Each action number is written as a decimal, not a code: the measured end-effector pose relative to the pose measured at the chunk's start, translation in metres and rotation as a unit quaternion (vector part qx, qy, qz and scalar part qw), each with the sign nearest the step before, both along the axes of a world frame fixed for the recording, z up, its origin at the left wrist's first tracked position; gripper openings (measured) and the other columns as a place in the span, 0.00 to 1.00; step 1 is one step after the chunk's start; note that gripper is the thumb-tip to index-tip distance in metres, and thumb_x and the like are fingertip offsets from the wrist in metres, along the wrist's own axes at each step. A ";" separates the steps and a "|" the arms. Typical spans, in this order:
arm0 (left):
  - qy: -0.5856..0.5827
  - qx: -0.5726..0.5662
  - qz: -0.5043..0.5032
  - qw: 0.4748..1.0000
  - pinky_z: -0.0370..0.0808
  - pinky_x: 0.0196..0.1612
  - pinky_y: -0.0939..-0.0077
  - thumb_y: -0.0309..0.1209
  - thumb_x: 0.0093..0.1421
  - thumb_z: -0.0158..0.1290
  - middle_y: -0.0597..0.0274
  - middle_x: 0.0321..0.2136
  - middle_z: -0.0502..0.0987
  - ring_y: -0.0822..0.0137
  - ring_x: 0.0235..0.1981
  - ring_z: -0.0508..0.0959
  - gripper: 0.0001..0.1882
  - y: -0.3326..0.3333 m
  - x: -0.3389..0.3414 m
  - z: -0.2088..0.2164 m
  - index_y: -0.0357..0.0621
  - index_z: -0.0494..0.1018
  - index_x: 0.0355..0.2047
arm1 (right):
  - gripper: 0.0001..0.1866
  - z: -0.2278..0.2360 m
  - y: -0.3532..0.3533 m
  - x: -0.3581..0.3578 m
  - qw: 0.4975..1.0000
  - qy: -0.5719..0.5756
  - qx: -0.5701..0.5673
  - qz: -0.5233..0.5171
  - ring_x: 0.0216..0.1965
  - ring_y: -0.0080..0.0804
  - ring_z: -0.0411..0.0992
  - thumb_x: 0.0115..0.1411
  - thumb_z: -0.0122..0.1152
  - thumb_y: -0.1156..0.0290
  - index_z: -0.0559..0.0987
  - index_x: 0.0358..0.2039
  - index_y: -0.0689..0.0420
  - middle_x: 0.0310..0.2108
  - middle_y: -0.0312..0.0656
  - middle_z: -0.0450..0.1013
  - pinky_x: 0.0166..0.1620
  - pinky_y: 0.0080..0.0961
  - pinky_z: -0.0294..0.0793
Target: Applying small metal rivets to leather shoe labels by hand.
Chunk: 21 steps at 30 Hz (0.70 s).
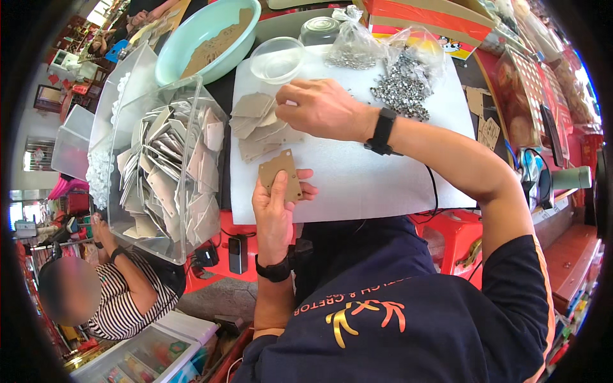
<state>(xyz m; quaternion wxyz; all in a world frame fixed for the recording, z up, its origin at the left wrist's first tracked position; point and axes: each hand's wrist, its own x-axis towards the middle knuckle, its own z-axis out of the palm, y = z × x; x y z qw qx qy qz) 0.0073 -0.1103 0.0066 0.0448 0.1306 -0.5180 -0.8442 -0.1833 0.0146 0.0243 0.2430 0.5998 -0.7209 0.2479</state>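
Note:
My left hand [271, 214] is closed on a flat brown-grey card piece [273, 171] with small holes near its edges, the thumb pressed on its face. Beyond it, my right hand [322, 110] is bent inward with curled fingers, at the right side of a loose pile of similar card pieces [252, 126]. Whatever its fingertips hold, if anything, is hidden. Small shiny metal pieces [397, 89] lie heaped to the right of that hand, spilling from a clear plastic bag [426, 54]. All this rests on a white foam sheet [357, 185].
At left stands a clear bin [186, 250] full of card pieces, beside a container of small white pieces [101, 169]. A pale green basin [165, 60] with brown pieces, a round clear tub [276, 66] and a red-yellow box [431, 16] stand behind. Another person [131, 290] sits at left.

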 end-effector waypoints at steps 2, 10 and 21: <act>0.003 0.002 -0.002 1.000 0.77 0.34 0.73 0.35 0.70 0.46 0.48 0.38 0.80 0.63 0.30 0.80 0.16 0.000 -0.002 0.002 0.38 0.67 0.52 | 0.08 0.006 0.004 0.001 0.998 -0.045 -0.031 -0.021 0.34 0.34 0.74 0.52 0.64 0.73 0.77 0.32 0.58 0.32 0.37 0.72 0.32 0.31 0.75; 0.014 0.009 -0.004 1.000 0.77 0.37 0.70 0.34 0.70 0.45 0.47 0.39 0.79 0.63 0.31 0.80 0.16 0.010 -0.014 0.009 0.37 0.66 0.52 | 0.11 0.048 0.047 0.022 0.710 -0.694 -0.104 -0.059 0.27 0.17 0.72 0.63 0.60 0.65 0.78 0.36 0.61 0.26 0.30 0.72 0.31 0.17 0.74; 0.095 0.000 -0.044 0.994 0.79 0.44 0.65 0.31 0.70 0.41 0.42 0.49 0.75 0.58 0.39 0.80 0.18 0.046 -0.046 0.049 0.36 0.62 0.56 | 0.11 0.055 0.103 0.053 0.568 -0.793 -0.219 -0.035 0.31 0.19 0.74 0.63 0.61 0.67 0.77 0.40 0.62 0.33 0.35 0.74 0.35 0.20 0.79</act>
